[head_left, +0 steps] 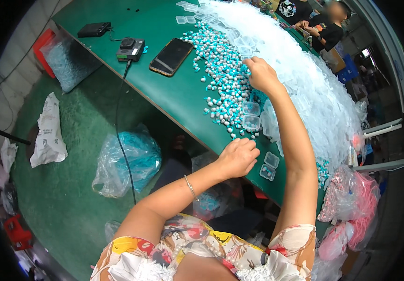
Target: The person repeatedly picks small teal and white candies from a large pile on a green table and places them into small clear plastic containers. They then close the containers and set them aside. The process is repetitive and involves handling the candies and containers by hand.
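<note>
My right hand [262,76] reaches over the table to where a heap of small grey-and-teal pieces [220,70] meets a big mound of clear plastic cases [300,70]. Its fingers are closed, and what is between them is hidden. Close to the table's near edge, my left hand [239,158] has its fingers curled; their undersides do not show. To the right of that hand lies an opened clear case [271,160] with small pieces in one half. Another opened clear case [251,115] rests at the heap's edge, below my right hand.
On the green table [160,96] are a phone [170,57], a small black device [130,49] with a hanging cable, and a black case [94,29]. Bags of teal material [134,157] stand on the floor. Bags with pink cords [363,196] hang at right. Another person [328,28] works across the table.
</note>
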Tool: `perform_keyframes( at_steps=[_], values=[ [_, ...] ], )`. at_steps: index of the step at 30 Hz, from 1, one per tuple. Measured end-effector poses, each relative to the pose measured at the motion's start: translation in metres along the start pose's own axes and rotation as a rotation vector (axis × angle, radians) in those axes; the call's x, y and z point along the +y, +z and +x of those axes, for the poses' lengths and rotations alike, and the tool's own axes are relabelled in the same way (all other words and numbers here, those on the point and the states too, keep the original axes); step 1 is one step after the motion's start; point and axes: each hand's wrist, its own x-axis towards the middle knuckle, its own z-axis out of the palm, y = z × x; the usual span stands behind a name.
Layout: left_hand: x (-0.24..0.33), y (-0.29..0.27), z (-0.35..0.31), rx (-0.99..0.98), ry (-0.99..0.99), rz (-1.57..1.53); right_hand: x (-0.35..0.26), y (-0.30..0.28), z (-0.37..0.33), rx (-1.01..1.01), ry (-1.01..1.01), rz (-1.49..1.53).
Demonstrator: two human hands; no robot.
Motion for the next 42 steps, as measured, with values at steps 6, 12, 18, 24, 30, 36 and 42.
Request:
perform_keyframes(
  at_steps=[6,12,18,24,30,36,42],
  values=[
    [-0.001,0.001,-0.001,-0.002,-0.007,-0.027,0.031,0.041,0.039,-0.332,0.203,-0.012],
    [-0.001,0.002,0.0,0.017,0.008,-0.004,0.06,0.052,0.029,-0.301,0.098,0.254],
    [0.0,0.001,0.0,0.023,0.01,0.023,0.034,0.037,0.013,-0.122,0.115,0.368],
    [0.001,-0.002,0.001,-0.001,0.013,0.007,0.037,0.035,0.019,-0.206,0.098,0.245],
    [-0.002,0.002,-0.002,0.014,0.017,0.011,0.045,0.026,-0.011,-0.151,0.075,0.187],
    [-0.001,0.005,0.0,0.018,0.02,0.03,0.043,0.002,-0.06,-0.007,-0.07,0.256],
    [0.0,0.003,-0.001,0.013,0.019,0.045,0.022,-0.017,-0.097,0.138,-0.215,0.206]
  ],
)
